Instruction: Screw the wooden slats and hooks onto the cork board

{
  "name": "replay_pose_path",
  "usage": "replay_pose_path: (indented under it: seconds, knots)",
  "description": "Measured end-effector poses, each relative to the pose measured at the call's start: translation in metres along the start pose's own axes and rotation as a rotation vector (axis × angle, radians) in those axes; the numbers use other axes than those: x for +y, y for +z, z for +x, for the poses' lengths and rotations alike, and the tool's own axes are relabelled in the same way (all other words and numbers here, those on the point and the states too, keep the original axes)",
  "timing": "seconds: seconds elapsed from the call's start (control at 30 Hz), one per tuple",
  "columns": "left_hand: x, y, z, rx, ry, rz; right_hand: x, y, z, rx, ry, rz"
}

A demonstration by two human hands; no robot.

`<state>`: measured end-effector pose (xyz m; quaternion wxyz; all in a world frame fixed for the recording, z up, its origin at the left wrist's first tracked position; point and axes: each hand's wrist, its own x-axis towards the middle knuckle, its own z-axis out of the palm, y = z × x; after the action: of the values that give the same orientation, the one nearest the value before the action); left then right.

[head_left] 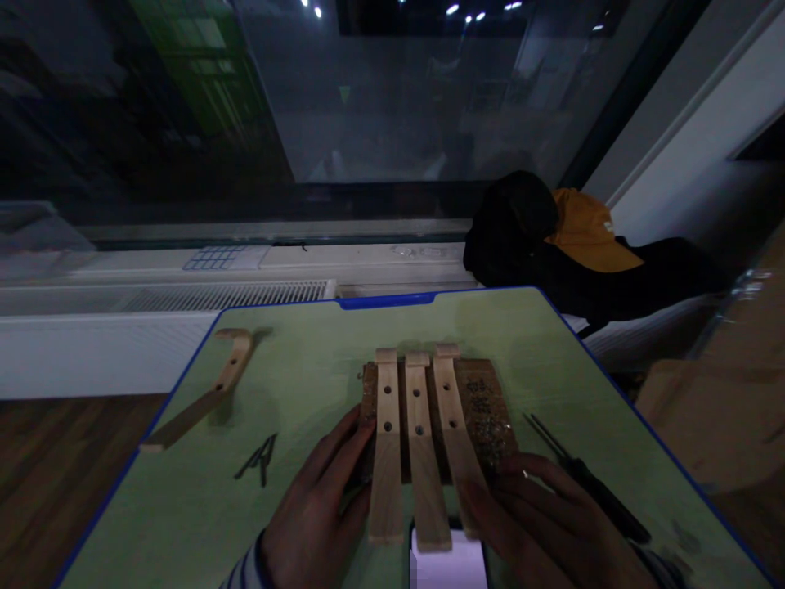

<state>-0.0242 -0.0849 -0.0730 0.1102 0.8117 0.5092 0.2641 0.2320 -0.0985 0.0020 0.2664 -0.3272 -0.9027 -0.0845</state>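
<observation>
Your left hand (319,499) has its fingers against the left edge of the brown slab (487,409), though whether they pinch it cannot be told; your right hand (540,523) curls at the near right corner, thumb by the right-hand piece's lower end, its grip too hidden to tell; three wooden pieces (423,470) lie side by side across the slab, overhanging its near edge toward the phone (450,564); bare green table (307,352) stretches from slab to far blue rim (386,302); leftward, room narrows at the screws (264,468) and the fourth wooden piece (230,376), whose end reaches the rim; the screwdriver (598,489) crowds your right side
</observation>
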Motion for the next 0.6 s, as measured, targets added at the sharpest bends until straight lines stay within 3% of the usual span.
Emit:
replay_pose_path:
  seconds: [0.6]
  knots:
    - [-0.007, -0.008, 0.007, 0.053, 0.026, 0.086, -0.004, 0.010, 0.001, -0.030, 0.039, 0.061]
